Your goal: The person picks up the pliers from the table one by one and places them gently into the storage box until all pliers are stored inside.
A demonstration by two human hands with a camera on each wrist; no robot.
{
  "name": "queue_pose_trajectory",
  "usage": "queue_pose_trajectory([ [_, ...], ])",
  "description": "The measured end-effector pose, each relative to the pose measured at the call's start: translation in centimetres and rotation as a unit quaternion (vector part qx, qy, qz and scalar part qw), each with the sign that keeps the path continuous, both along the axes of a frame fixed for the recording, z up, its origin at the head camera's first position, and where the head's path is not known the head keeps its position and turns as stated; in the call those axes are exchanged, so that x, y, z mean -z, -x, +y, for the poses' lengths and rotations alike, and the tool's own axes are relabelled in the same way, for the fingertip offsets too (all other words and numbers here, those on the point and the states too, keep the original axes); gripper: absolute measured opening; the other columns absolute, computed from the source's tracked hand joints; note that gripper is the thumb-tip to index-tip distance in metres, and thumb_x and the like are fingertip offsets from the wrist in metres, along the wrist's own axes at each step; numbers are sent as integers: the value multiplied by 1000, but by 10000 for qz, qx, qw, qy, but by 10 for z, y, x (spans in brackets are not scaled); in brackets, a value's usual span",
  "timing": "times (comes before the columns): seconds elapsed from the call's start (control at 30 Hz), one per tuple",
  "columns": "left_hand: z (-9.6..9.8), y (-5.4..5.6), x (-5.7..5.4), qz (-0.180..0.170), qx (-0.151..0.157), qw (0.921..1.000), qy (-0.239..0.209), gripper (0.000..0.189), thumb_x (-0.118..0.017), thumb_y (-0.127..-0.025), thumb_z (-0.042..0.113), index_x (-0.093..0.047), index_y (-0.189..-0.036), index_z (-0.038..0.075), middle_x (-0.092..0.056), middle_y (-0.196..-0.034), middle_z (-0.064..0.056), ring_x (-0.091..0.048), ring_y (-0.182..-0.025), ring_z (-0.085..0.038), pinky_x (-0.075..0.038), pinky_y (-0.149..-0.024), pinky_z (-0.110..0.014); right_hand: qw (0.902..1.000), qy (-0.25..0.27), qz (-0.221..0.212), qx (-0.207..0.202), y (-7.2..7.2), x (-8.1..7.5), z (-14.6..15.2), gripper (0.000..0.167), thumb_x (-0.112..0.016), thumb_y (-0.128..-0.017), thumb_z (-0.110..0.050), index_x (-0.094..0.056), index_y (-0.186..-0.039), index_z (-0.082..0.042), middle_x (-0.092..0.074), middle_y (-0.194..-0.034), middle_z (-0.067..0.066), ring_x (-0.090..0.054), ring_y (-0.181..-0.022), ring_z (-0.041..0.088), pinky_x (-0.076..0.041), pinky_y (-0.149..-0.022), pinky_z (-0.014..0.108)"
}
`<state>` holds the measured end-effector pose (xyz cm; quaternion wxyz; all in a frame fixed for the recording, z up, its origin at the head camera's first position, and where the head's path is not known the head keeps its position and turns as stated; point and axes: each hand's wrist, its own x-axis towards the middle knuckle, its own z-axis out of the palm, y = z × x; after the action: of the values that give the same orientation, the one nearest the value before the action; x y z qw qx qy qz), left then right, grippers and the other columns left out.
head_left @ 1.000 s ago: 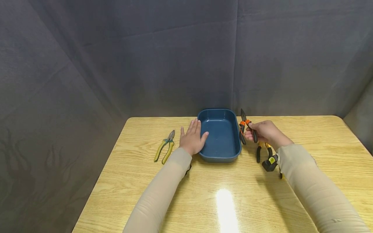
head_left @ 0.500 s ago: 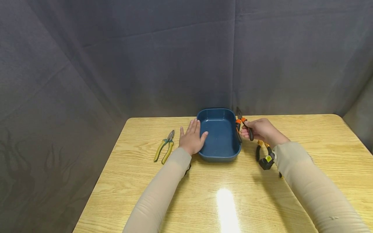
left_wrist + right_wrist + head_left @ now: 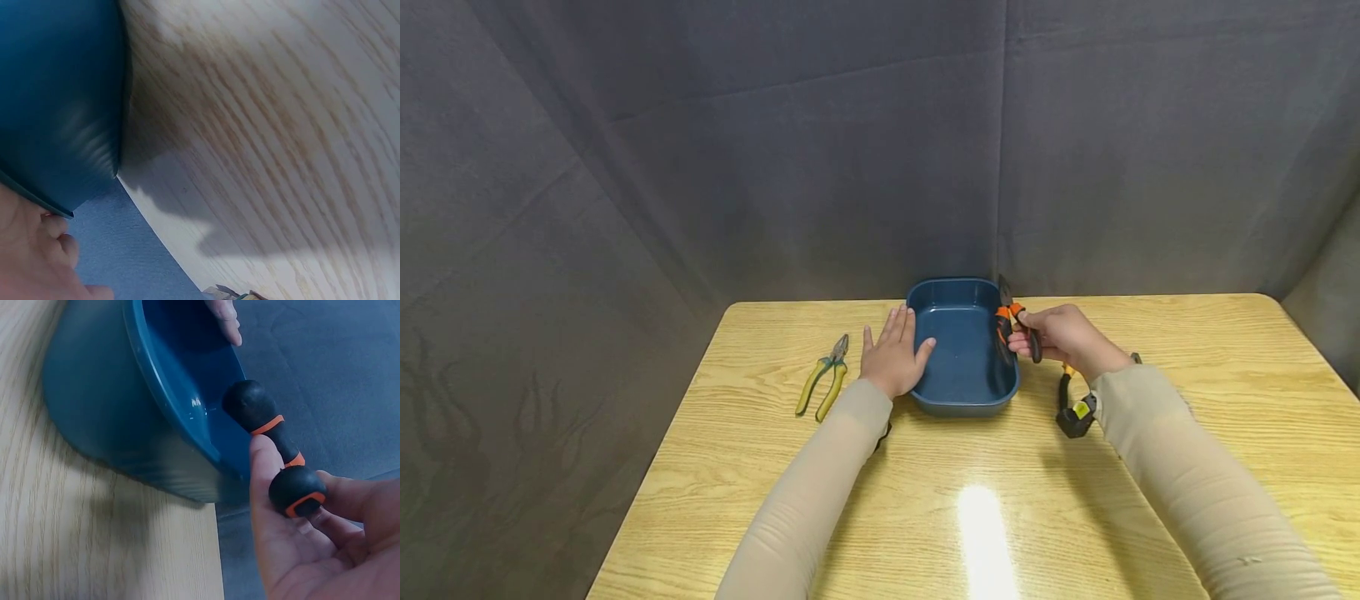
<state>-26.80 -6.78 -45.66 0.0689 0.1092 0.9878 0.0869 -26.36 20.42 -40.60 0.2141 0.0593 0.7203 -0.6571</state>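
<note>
The right hand (image 3: 1063, 335) grips the orange pliers (image 3: 1017, 310) by one handle at the tub's (image 3: 958, 367) right rim. The left hand (image 3: 892, 360), fingers straight, rests on its left rim.

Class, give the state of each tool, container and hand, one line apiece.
Blue bin: upright, open-topped.
Orange pliers: held up, handles spread.
Yellow pliers: lying on the table, handles spread.
Black-handled tool: partly hidden, open or shut unclear.
Left hand: on the bin's edge, fingers straight.
Right hand: gripping the orange pliers.
</note>
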Motion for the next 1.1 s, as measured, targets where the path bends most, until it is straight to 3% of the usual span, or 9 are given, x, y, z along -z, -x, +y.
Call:
queue_pose_trajectory([
  [0.77, 1, -3, -1, 94, 20, 9999, -29, 73, -23, -108, 57, -8, -165, 15, -3, -171, -1, 0, -157, -18, 0, -124, -55, 9995, 296, 1, -59, -3, 0, -17, 38, -46, -109, -15, -53, -125, 18, -74, -81, 5, -73, -74, 10, -59, -77, 25],
  [1.1, 2, -6, -4, 85, 19, 10000, -5, 73, -21, -108, 58, -6, -165, 15, -2, -171, 0, 2, -157, -17, 2, -124, -54, 9997, 227, -54, -39, -3, -1, -22, 42, -46, -110, -17, -49, -133, 18, -74, -81, 5, -73, -75, 10, -60, -78, 26],
])
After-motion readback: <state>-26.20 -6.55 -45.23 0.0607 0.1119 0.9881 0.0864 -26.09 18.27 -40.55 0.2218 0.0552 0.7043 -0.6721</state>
